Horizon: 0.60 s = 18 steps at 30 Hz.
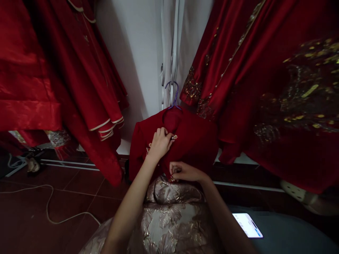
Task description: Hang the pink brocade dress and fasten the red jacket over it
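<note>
Pale gold brocade fabric point(169, 218) is lying closest to me, spreading under my forearms at the bottom of the view. Long red gowns point(53, 70) are hanging at the left. Darker red robes with gold embroidery point(265, 88) are hanging at the right, and a white wall point(137, 53) is showing between the two. Dark red floor tiles point(26, 225) are running off to the left, with a thin white cable point(49, 208) trailing across them. A red jacket point(197, 141) is hanging on a purple hanger point(173, 95) straight ahead of me, just above the brocade. My left hand point(159, 144) is resting on its front below the collar, fingers point(166, 135) pinching shut on the cloth beside a small gold clasp point(174, 137). My right hand point(185, 172) is lower down, fingers curling closed on the jacket's hem. A lit phone point(247, 224) is lying at the lower right, well apart from both hands.
</note>
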Motion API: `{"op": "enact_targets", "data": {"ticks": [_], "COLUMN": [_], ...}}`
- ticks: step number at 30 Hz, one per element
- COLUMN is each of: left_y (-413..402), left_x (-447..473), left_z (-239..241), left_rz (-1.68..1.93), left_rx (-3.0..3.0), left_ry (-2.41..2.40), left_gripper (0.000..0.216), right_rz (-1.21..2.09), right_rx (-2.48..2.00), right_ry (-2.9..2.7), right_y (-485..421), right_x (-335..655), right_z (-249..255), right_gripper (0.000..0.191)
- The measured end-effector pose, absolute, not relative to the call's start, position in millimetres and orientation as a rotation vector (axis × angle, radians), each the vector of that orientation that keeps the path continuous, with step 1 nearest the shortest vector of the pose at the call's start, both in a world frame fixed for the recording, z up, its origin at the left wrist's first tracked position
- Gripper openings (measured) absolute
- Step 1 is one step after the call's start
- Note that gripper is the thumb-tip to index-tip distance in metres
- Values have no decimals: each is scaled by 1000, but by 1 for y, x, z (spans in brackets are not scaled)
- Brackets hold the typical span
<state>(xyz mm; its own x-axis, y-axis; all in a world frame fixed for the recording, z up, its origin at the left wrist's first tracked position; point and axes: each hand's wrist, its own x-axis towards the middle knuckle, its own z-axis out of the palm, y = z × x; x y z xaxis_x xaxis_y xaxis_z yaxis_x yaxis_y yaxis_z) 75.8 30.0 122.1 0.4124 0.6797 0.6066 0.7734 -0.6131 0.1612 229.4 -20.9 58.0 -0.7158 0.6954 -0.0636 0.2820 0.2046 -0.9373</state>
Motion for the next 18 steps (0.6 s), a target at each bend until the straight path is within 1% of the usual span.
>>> {"op": "enact_targets", "data": {"ticks": [3, 6, 10, 15, 18], "left_y": [37, 36, 36, 42, 48], "left_x": [73, 68, 66, 70, 73], "left_z": [130, 136, 143, 144, 141], "left_rz": [-803, -770, -800, -938, -952], "left_rx": [-2524, -2571, -2620, -2683, -2684], "left_ry": [-1210, -1140, -1125, -1087, -1081], "left_gripper": [25, 24, 19, 11, 11], "right_rz": [1483, 1379, 1197, 934, 945], "right_rx": [-955, -1062, -1198, -1337, -1311], "right_ry": [-2124, -2108, -2057, -1986, -2008], "right_y": [-20, -19, -15, -7, -6], "right_x": [231, 232, 234, 229, 224], "right_z": [57, 55, 45, 23, 19], "right_gripper": [7, 8, 8, 13, 17]}}
